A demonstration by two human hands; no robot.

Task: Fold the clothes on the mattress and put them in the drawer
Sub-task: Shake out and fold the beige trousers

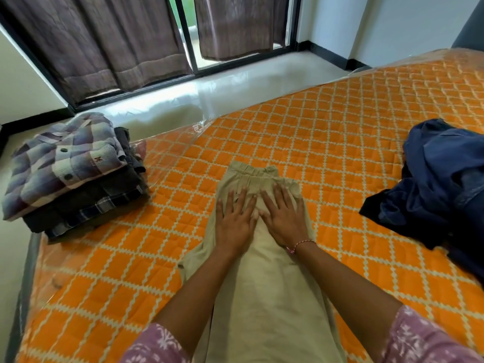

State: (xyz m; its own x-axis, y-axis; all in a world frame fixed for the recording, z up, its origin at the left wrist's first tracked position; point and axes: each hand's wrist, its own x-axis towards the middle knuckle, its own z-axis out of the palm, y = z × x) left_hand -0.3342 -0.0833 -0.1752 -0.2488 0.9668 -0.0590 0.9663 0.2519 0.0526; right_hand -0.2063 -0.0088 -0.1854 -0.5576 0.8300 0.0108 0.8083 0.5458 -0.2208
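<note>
We see a pair of beige trousers (264,271) lying long and flat on the orange quilted mattress (327,142), with the elastic waistband at the far end and the legs running back toward the person. Both hands lie on the upper part of the trousers, just under the waistband. The left hand (235,221) is flat, palm down, fingers spread, and it grips nothing. The right hand (282,218) is the same, flat and spread, pressing on the cloth; a thin pink bracelet (298,244) is on its wrist. The two hands are just beside each other, nearly touching at the thumbs.

At the left corner of the mattress we see a stack of folded clothes (76,179), with a purple checked shirt (65,158) on top. The stack sits right at the mattress edge, near the floor (209,85). At the right side there is a heap of dark blue clothes (440,184), not folded, and it reaches close to the right border of the view.

Between the trousers and the stack the mattress is bare, and also between the trousers and the blue heap. The far part of the mattress behind the waistband is free up to its edge. Beyond that edge is the shining floor, then brown curtains (104,43) at a dark-framed window.
</note>
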